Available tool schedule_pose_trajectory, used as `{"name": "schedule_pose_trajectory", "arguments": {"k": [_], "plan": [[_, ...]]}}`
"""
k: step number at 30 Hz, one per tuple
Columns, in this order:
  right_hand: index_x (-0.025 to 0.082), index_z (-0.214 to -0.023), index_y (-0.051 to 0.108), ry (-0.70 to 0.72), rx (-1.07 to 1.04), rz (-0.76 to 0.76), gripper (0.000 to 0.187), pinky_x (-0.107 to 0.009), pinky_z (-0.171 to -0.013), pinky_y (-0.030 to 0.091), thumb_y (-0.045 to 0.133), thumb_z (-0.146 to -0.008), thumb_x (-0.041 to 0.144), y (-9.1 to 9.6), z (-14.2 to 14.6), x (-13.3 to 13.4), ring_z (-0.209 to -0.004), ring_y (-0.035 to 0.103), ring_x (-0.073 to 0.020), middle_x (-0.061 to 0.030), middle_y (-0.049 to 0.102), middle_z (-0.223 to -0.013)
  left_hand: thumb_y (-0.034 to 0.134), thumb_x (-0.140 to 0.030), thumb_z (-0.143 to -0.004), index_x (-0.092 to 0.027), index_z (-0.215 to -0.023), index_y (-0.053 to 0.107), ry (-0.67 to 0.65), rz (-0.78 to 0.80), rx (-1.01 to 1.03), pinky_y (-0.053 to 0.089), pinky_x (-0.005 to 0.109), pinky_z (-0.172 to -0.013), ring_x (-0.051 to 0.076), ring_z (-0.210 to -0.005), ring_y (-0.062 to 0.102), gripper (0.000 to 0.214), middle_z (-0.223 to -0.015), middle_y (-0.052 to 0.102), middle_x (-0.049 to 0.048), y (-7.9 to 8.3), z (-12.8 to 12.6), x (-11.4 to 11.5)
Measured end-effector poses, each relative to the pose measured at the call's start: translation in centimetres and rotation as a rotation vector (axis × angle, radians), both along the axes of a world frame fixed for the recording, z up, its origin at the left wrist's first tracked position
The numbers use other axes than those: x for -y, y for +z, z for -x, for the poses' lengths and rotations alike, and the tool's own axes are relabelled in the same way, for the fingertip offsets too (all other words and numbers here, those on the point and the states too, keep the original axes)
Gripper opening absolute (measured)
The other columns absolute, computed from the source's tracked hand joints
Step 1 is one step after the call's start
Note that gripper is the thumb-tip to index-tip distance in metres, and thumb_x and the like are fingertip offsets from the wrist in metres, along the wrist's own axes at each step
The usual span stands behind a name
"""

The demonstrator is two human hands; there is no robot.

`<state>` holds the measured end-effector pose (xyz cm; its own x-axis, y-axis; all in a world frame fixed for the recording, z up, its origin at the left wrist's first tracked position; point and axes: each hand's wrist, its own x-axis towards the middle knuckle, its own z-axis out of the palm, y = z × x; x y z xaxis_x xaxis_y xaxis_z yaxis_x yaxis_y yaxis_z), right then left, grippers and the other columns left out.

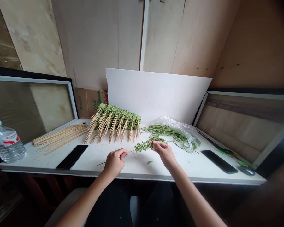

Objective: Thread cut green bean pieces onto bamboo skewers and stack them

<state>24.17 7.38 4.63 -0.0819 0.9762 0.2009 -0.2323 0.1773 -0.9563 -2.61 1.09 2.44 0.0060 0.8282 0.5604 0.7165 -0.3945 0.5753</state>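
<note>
My left hand (115,161) is closed in a pinch on a thin bamboo skewer (130,152) that carries a folded row of green long bean (143,146) near its tip. My right hand (164,151) pinches the bean at the skewer's far end, where the strand trails back toward a loose heap of long beans (172,135) lying on an open clear plastic bag (180,126). Behind my hands, several finished bean skewers (115,121) are stacked in rows. A bundle of bare skewers (60,136) lies at the left.
A white table (132,165) holds a black phone (72,156) at front left and another black phone (219,161) at front right. A water bottle (6,142) stands at the far left edge. A white board (156,94) and a cardboard box (88,102) stand behind.
</note>
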Motion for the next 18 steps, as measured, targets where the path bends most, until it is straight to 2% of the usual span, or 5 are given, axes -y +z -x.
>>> {"name": "schedule_pose_trajectory", "arguments": {"k": [9,13,16,18], "plan": [[0.02,-0.089,0.083,-0.057,-0.012,-0.021,0.036,-0.041,-0.09,0.057,0.089,-0.071,0.05,-1.1,0.9,-0.1,-0.094,0.071,-0.0253,-0.0088,0.079,-0.096,0.052,-0.019,-0.094,-0.021,-0.081,0.074,-0.008,0.0,0.02,0.05,0.029,-0.072,0.021,-0.072,0.071,0.025,-0.079,0.078,0.0044,-0.5,-0.5,0.0],[0.021,-0.093,0.082,-0.014,0.001,-0.007,0.037,-0.042,-0.09,0.058,0.088,-0.072,0.051,-0.7,0.5,-0.2,-0.099,0.071,-0.0262,-0.0082,0.079,-0.099,0.053,-0.02,-0.094,-0.022,-0.081,0.074,0.002,0.009,-0.003,0.049,0.028,-0.069,0.02,-0.07,0.07,0.025,-0.077,0.078,0.004,0.0,-0.2,0.0],[0.026,-0.115,0.078,0.058,0.171,-0.09,0.045,-0.041,-0.084,0.058,0.083,-0.078,0.05,0.4,-0.7,0.0,-0.106,0.071,-0.0288,-0.0086,0.079,-0.108,0.053,-0.024,-0.096,-0.021,-0.084,0.074,0.04,-0.004,-0.008,0.046,0.027,-0.066,0.02,-0.068,0.069,0.025,-0.077,0.078,0.004,0.8,0.8,-0.2],[0.028,-0.115,0.078,0.084,0.408,-0.203,0.04,-0.04,-0.079,0.056,0.08,-0.081,0.049,0.8,-1.7,0.0,-0.104,0.071,-0.0303,-0.0093,0.079,-0.109,0.052,-0.025,-0.096,-0.021,-0.087,0.074,0.064,-0.014,0.008,0.046,0.027,-0.066,0.019,-0.067,0.068,0.024,-0.078,0.078,0.0043,1.4,1.6,-0.3]]}}
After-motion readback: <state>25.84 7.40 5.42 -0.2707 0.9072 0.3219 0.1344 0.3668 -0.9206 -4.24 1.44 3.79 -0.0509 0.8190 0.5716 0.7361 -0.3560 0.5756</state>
